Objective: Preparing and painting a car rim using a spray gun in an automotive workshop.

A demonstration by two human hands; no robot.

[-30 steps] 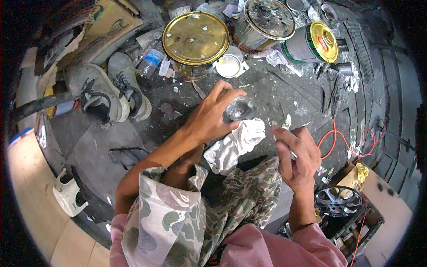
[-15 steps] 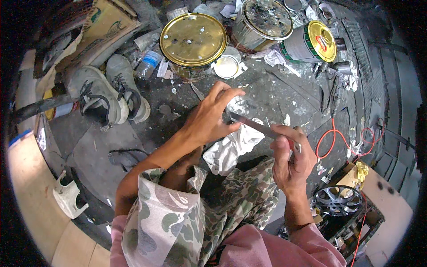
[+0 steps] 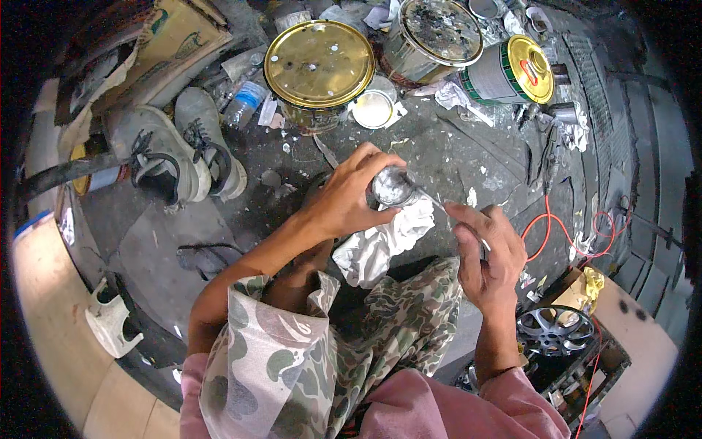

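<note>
My left hand (image 3: 351,192) is wrapped round a small round can (image 3: 393,187), tilted so that its mouth shows; the inside is smeared grey and white. In my right hand (image 3: 490,254) is a knife (image 3: 431,197) with a flat metal blade, pinched between thumb and fingers. The blade is turned nearly edge-on and its tip is at the can's right rim. Just below the can lies a crumpled white cloth (image 3: 380,247), between my knees. My right fingers cover most of the knife's handle.
Beyond my hands stand a large gold-lidded tin (image 3: 319,66), a paint-stained bucket (image 3: 439,33) and a green-and-white tin (image 3: 508,72). Grey shoes (image 3: 157,157) and a plastic bottle (image 3: 243,106) are at left. A red hose (image 3: 540,234) and a wheel-shaped part (image 3: 556,329) lie at right.
The knife has turned from broadside to nearly edge-on, its tip shifting right to the can's rim. The can's opening now shows more fully. My right hand has moved slightly right.
</note>
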